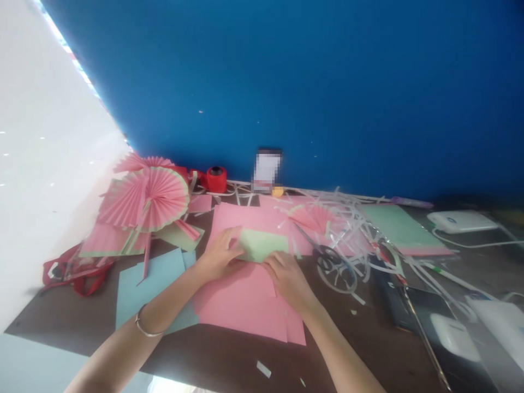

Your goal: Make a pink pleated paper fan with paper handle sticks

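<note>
A light green paper piece (264, 244) lies over pink paper sheets (241, 305) at the middle of the table. My left hand (221, 254) grips its left end with fingers curled, and a bangle circles that wrist. At its lower right edge, my right hand (286, 277) has bent fingers closed on the paper. Some fingertips are hidden behind the paper and each other. Blue-grey paper sheets (151, 284) lie under my left forearm. To the right of my right hand rest scissors (327, 261) beside a clear tape roll (339, 275).
Pleated pink paper fans (147, 199) stand at the left. A red tape dispenser (216, 179) sits by the blue wall (286, 82). Tangled paper strips (347, 224), a green paper stack (405, 226), a white device (462, 221) and a dark phone (429, 300) occupy the right.
</note>
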Demonstrator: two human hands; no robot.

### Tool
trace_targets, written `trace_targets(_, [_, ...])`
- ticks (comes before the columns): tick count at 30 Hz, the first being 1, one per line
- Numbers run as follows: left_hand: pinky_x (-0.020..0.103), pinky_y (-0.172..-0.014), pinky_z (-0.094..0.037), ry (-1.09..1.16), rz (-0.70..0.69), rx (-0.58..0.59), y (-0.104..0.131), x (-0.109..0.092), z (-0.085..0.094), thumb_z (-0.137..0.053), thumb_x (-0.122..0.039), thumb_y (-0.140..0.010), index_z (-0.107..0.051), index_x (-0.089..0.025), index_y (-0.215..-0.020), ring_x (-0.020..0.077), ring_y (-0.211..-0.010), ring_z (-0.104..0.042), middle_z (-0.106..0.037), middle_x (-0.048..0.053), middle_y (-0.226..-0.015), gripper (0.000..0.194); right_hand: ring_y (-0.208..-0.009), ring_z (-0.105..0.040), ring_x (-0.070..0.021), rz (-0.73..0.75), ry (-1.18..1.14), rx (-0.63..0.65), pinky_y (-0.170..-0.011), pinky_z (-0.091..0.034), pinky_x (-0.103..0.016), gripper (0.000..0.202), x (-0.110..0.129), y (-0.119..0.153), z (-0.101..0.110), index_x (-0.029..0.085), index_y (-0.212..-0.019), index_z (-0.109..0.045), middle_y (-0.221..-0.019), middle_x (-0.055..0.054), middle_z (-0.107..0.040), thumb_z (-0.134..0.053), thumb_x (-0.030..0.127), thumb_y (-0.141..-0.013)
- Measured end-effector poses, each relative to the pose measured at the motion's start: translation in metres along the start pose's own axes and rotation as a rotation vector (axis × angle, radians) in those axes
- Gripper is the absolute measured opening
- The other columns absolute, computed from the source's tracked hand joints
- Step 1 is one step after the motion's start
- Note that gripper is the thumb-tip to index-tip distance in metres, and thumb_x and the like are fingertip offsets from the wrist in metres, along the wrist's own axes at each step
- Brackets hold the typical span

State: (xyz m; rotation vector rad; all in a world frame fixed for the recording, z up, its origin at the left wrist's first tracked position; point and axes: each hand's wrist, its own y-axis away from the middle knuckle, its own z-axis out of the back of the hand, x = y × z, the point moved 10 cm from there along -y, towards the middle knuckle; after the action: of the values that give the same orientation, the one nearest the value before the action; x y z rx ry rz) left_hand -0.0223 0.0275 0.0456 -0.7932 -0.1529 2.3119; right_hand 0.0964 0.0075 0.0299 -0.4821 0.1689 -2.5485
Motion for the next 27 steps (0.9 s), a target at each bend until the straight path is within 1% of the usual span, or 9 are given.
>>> trace_targets(2, [0.046,-0.104,-0.027,-0.058,0.011,-0.002,0.001,0.000,-0.001,-0.052,-0.020,-0.081,-0.064,-0.025,-0.095,0.0276,-0.130,-0.022,-0.024,0.003,-0.141,0.019,-0.076,-0.051,-0.0194,-0.023,-0.003,-0.006,-0.072,-0.038,-0.033,0.027,-0.003,-0.001,0.000,0.018,-0.080,-0.057,-0.080,-0.006,-0.057,-0.034,0.027,-0.092])
trace_targets(3, [0.046,-0.104,-0.027,-0.072,0.012,0.003,0.000,0.001,-0.002,-0.050,-0.020,-0.083,-0.064,-0.025,-0.094,0.0274,-0.129,-0.021,-0.023,0.003,-0.141,0.019,-0.076,-0.051,-0.0195,-0.038,-0.002,-0.014,-0.072,-0.038,-0.033,0.026,-0.005,-0.001,0.000,0.018,-0.079,-0.057,-0.079,-0.006,-0.057,-0.036,0.027,-0.092])
trace_targets(6, [0.044,-0.102,-0.032,-0.071,0.011,0.018,-0.002,0.005,-0.008,-0.049,-0.023,-0.084,-0.065,-0.023,-0.085,0.0252,-0.124,-0.028,-0.034,0.004,-0.135,0.016,-0.074,-0.051,-0.0195,-0.103,0.006,-0.046,-0.071,-0.039,-0.034,0.023,-0.012,0.000,0.004,0.019,-0.076,-0.055,-0.076,-0.005,-0.056,-0.040,0.029,-0.090])
trace_targets(9, [0.042,-0.099,-0.036,-0.051,0.033,-0.013,-0.004,0.012,-0.009,-0.051,-0.028,-0.084,-0.064,-0.021,-0.076,0.0241,-0.118,-0.034,-0.045,0.004,-0.125,0.016,-0.074,-0.051,-0.0192,-0.150,-0.025,-0.064,-0.071,-0.040,-0.034,0.021,-0.017,0.001,0.006,0.019,-0.074,-0.053,-0.076,-0.004,-0.055,-0.042,0.030,-0.089])
trace_targets(12, [0.044,-0.099,-0.036,-0.063,0.057,-0.040,-0.004,0.017,-0.010,-0.052,-0.031,-0.083,-0.063,-0.018,-0.071,0.0252,-0.117,-0.035,-0.049,0.005,-0.120,0.020,-0.073,-0.052,-0.0187,-0.189,-0.098,-0.074,-0.070,-0.041,-0.034,0.020,-0.024,0.001,0.005,0.020,-0.071,-0.051,-0.076,-0.003,-0.053,-0.044,0.030,-0.087])
trace_targets(16, [0.045,-0.100,-0.035,-0.106,0.093,-0.051,-0.002,0.020,-0.009,-0.052,-0.033,-0.083,-0.062,-0.017,-0.070,0.0271,-0.119,-0.032,-0.049,0.007,-0.121,0.024,-0.072,-0.051,-0.0174,-0.242,-0.203,-0.095,-0.069,-0.044,-0.034,0.022,-0.032,0.002,0.004,0.020,-0.068,-0.049,-0.081,-0.004,-0.049,-0.046,0.033,-0.086])
trace_targets(18, [0.046,-0.100,-0.035,-0.131,0.106,-0.061,-0.002,0.022,-0.008,-0.052,-0.035,-0.083,-0.062,-0.016,-0.068,0.0275,-0.120,-0.033,-0.049,0.007,-0.121,0.026,-0.071,-0.051,-0.0170,-0.257,-0.216,-0.112,-0.069,-0.045,-0.034,0.024,-0.035,0.002,0.004,0.020,-0.067,-0.048,-0.083,-0.005,-0.048,-0.044,0.034,-0.087])
trace_targets(23, [0.046,-0.100,-0.035,-0.213,0.142,-0.080,-0.003,0.027,-0.006,-0.053,-0.044,-0.081,-0.058,-0.015,-0.058,0.0289,-0.118,-0.035,-0.052,0.008,-0.119,0.037,-0.070,-0.051,-0.0171,-0.275,-0.144,-0.152,-0.068,-0.046,-0.035,0.028,-0.035,0.001,0.005,0.019,-0.066,-0.047,-0.084,-0.006,-0.047,-0.042,0.037,-0.088])
trace_targets(27, [0.046,-0.100,-0.035,-0.269,0.152,-0.073,-0.003,0.028,-0.007,-0.051,-0.046,-0.082,-0.057,-0.014,-0.058,0.0298,-0.121,-0.034,-0.051,0.009,-0.120,0.040,-0.067,-0.051,-0.0166,-0.268,-0.094,-0.165,-0.066,-0.045,-0.034,0.030,-0.033,0.000,0.005,0.019,-0.065,-0.046,-0.082,-0.005,-0.046,-0.041,0.037,-0.088])
